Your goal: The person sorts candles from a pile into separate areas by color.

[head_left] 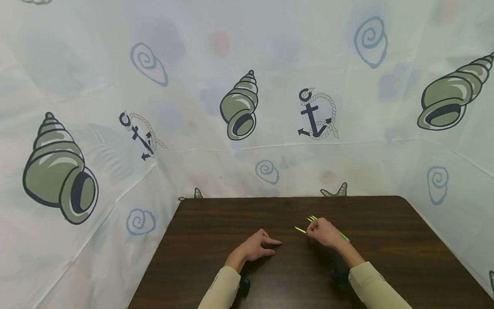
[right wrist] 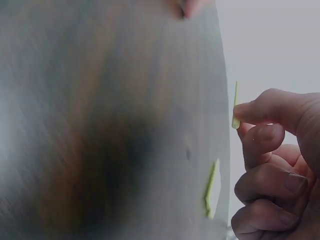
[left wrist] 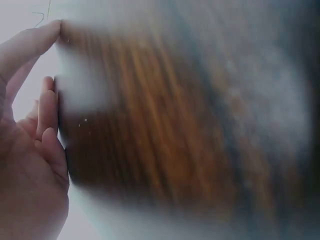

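Note:
Between thumb and forefinger, my right hand (head_left: 325, 234) pinches a thin yellow-green stick (head_left: 300, 230), whose free end points left in the head view. The right wrist view shows this held stick (right wrist: 236, 97) sticking out past the thumb, the other fingers curled in. Several similar sticks (head_left: 311, 218) lie side by side on the table, partly hidden behind the right hand; a green end (head_left: 345, 236) shows past the wrist. To the left, my left hand (head_left: 254, 246) rests at the tabletop with forefinger and thumb stretched toward the right, holding nothing.
The dark wood-grain table (head_left: 208, 219) has rounded far corners. Behind it and along both sides hangs a white cloth (head_left: 185, 107) printed with shells and anchors. Each wrist wears a dark device, such as the left one (head_left: 244, 285) below the cuff.

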A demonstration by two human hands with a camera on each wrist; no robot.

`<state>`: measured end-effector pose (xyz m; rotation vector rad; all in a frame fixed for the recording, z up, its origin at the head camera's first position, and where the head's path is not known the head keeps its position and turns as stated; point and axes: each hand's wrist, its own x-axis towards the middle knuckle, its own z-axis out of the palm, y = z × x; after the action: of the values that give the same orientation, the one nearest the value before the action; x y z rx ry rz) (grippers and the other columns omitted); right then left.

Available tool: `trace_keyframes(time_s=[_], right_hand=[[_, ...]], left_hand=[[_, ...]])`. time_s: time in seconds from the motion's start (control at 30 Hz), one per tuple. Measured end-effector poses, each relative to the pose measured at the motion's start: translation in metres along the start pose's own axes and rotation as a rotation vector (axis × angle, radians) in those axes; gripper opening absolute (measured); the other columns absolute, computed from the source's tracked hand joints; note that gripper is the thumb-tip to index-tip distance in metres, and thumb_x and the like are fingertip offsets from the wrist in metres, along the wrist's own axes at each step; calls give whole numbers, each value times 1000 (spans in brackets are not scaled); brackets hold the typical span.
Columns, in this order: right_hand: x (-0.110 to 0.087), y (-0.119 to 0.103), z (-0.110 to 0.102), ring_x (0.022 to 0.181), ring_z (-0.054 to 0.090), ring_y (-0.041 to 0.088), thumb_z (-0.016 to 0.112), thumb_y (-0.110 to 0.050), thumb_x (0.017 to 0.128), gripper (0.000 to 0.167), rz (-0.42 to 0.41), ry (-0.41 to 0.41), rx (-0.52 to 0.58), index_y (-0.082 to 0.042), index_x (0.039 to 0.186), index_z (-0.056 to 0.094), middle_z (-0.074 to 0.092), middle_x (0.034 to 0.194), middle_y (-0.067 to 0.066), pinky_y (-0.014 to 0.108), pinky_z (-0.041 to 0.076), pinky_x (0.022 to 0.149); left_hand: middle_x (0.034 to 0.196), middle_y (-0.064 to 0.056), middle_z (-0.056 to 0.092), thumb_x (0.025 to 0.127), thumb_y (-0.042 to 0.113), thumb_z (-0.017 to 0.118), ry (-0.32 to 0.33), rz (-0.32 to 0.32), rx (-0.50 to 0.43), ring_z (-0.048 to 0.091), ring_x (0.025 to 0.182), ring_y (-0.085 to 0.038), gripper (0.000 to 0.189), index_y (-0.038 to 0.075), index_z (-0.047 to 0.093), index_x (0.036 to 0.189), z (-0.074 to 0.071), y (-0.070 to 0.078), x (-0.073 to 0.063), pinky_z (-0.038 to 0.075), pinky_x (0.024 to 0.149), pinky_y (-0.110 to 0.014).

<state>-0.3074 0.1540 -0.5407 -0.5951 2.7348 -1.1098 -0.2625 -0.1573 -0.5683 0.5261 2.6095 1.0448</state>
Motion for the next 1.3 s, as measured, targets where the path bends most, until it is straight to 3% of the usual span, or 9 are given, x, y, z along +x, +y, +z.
trace_keyframes(time_s=[0.23,0.33,0.53,0.67,0.77,0.9,1.07,1.3], right_hand=[[8,14,-18,76,57,17,69,-11,98,16,71,52,0,1,100,78,75,92,7,36,49,70],[16,21,-21,69,51,15,67,-11,98,16,93,70,-15,1,97,78,68,82,2,33,45,65],[32,35,-27,57,30,12,59,-13,98,25,183,56,-22,-12,74,62,37,61,-7,30,26,56],[36,44,-35,56,28,14,56,-16,100,34,253,54,-42,-18,66,50,34,59,-6,33,26,56],[38,51,-39,62,42,19,58,-19,103,31,307,58,-68,-13,73,61,50,67,-1,40,36,63],[39,57,-42,84,62,27,63,-23,104,22,354,65,-91,-7,99,77,72,100,10,56,47,80],[39,58,-40,85,62,29,63,-23,104,23,379,68,-84,-5,103,77,72,102,13,61,47,85],[37,54,-40,89,66,30,64,-23,102,24,380,84,-93,-6,109,79,75,114,16,64,48,87]], left_hand=[[122,5,52,104,38,73,-59,48,186,45,105,-12,47,42,63,150,-3,0,-7,39,92,-38],[127,4,53,104,43,72,-64,30,231,46,108,-13,50,44,60,153,-4,-1,-12,38,97,-43],[134,1,54,102,45,74,-62,-3,236,49,114,-17,54,41,58,154,-3,-4,-17,39,102,-49],[135,0,54,102,45,74,-66,19,221,50,117,-18,55,39,58,154,-3,-1,-13,39,106,-51],[136,0,53,102,47,73,-76,46,216,51,120,-19,56,40,56,155,-2,-1,-9,39,105,-51],[137,0,53,103,51,71,-82,66,220,51,120,-19,56,42,54,155,0,-4,-5,40,103,-50],[136,0,53,102,50,73,-85,50,198,50,119,-19,56,41,56,154,-3,5,-8,38,104,-51],[141,0,52,103,51,71,-85,36,197,50,123,-20,56,41,54,156,0,1,-5,36,109,-53]])
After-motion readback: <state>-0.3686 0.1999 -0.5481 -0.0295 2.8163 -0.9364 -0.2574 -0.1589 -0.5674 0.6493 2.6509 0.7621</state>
